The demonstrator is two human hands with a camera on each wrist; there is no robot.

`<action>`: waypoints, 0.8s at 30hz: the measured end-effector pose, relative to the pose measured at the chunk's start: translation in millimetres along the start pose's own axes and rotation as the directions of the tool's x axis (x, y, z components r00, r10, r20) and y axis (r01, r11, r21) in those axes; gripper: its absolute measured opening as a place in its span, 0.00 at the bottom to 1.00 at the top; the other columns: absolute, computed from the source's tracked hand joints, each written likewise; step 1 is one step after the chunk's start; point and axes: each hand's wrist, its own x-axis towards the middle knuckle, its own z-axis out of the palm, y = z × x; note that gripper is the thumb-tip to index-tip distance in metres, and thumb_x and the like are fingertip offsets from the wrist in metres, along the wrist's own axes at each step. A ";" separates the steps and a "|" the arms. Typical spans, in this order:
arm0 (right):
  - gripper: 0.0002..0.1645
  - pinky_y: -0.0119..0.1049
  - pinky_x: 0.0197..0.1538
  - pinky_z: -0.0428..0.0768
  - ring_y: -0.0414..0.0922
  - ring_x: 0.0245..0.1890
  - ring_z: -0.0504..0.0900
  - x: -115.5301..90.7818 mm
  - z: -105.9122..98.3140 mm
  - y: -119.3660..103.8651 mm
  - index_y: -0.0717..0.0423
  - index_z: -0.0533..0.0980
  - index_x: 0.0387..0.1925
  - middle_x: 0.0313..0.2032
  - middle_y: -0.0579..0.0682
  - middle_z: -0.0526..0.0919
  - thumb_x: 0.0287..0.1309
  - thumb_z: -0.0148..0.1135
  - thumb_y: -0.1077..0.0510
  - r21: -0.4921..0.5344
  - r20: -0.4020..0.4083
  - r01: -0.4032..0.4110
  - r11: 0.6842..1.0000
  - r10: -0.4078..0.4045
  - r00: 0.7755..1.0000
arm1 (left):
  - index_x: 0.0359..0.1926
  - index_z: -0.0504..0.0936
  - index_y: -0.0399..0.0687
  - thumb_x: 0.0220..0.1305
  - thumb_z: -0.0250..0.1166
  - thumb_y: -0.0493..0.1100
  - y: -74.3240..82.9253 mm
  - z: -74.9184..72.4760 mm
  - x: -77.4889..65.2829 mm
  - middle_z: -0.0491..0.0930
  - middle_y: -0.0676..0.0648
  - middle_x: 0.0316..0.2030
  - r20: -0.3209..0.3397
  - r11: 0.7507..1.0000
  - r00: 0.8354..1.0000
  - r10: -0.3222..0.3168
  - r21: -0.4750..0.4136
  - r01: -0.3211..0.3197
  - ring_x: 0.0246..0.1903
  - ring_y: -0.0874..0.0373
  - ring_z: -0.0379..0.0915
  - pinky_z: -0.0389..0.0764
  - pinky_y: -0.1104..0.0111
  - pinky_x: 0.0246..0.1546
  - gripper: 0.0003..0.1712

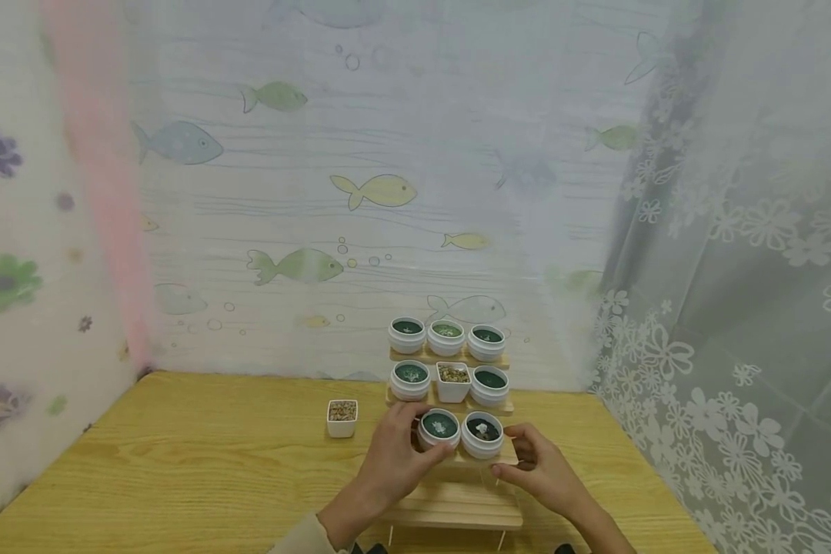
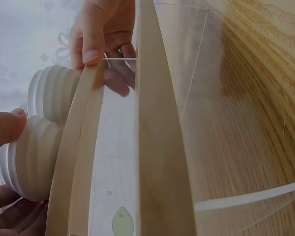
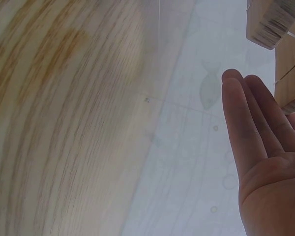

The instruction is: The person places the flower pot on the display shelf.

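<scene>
In the head view, my left hand [image 1: 397, 454] grips a small white round bowl [image 1: 439, 429] with dark green contents and pale flecks on top, thumb in front and fingers behind. The bowl stands on the third tier of a stepped wooden stand [image 1: 467, 504]. Beside it, to the right, is a similar white bowl [image 1: 483, 435] with a darker filling and a white piece on it. At the tier's right end is my right hand [image 1: 542, 468], its thumb touching the front edge of the board [image 2: 73, 142]. In the right wrist view its fingers [image 3: 243, 128] are fairly straight.
Higher tiers carry several white round bowls [image 1: 407, 335] with green contents and a square white cup [image 1: 453, 382] of brown bits. Another square cup [image 1: 342, 418] stands on the wooden table [image 1: 215, 438] to the left. Behind hangs a fish-patterned curtain [image 1: 381, 215]; a floral curtain [image 1: 741, 308] hangs at right.
</scene>
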 end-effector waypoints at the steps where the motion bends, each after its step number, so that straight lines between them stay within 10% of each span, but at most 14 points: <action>1: 0.32 0.33 0.43 0.79 0.45 0.41 0.83 0.1 -0.1 0.1 0.59 0.67 0.55 0.42 0.54 0.84 0.52 0.71 0.55 0.001 0.002 0.003 1.000 -0.003 1.000 | 0.47 0.78 0.40 0.43 0.78 0.47 0.1 0.1 -0.1 0.76 0.47 0.43 -0.001 1.000 1.000 -0.001 0.001 0.001 0.43 0.57 0.74 0.76 0.62 0.45 0.30; 24: 0.32 0.33 0.44 0.79 0.45 0.42 0.83 0.6 -0.2 -0.1 0.60 0.67 0.55 0.42 0.54 0.83 0.53 0.71 0.54 0.001 0.005 -0.004 1.000 0.004 1.000 | 0.48 0.78 0.40 0.44 0.78 0.47 0.0 -1.6 -2.0 0.72 0.47 0.44 0.019 0.999 0.999 -0.027 -0.022 0.027 0.39 0.59 0.71 0.77 0.69 0.37 0.30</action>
